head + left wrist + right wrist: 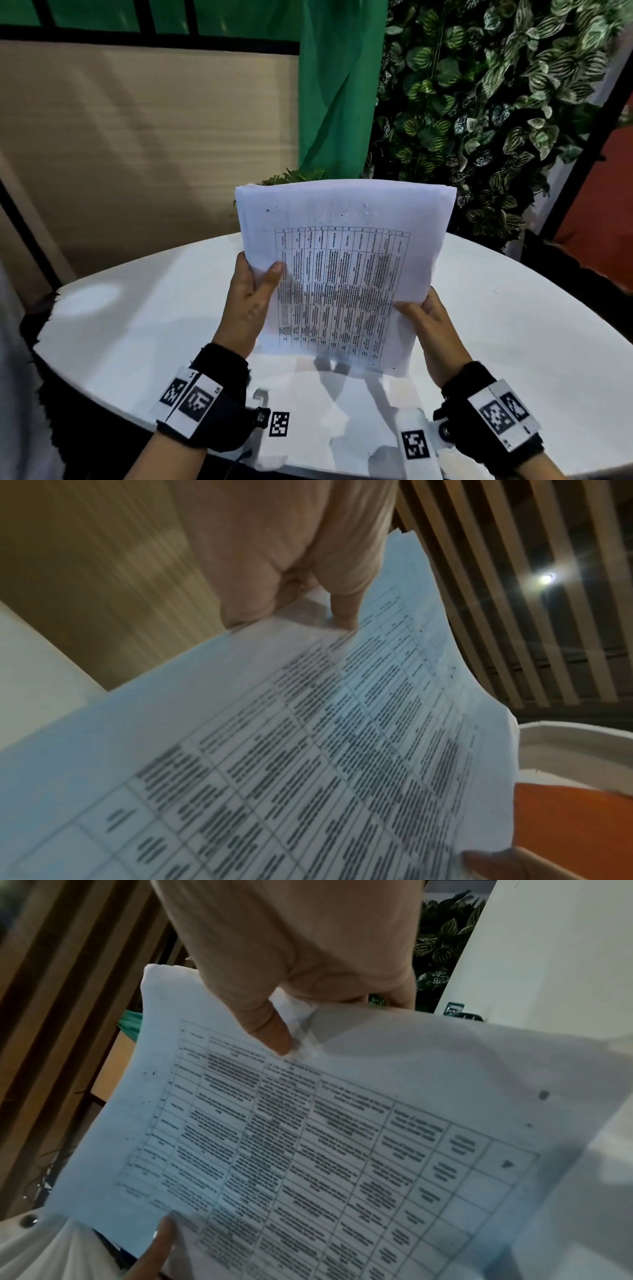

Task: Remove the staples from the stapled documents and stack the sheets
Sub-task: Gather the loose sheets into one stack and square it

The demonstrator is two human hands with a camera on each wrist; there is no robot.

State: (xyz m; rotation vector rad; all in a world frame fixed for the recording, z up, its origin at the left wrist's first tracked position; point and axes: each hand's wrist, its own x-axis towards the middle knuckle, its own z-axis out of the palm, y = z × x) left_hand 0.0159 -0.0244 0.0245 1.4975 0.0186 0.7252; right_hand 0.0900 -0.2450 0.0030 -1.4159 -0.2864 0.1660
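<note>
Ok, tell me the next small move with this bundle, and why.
Probably lower the sheets onto the white table: left hand and right hand both grip them upright in the air, holes dot the top margin, and no staple shows.

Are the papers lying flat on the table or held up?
Held up: left hand and right hand grip the papers above the table.

Thin matt white paper sheets [346, 260] with a printed table; smooth, slightly glossy white tabletop [513, 318].

no legible text: blurred table print on the sheets [342, 274], coded wrist tags [415, 444]
</note>
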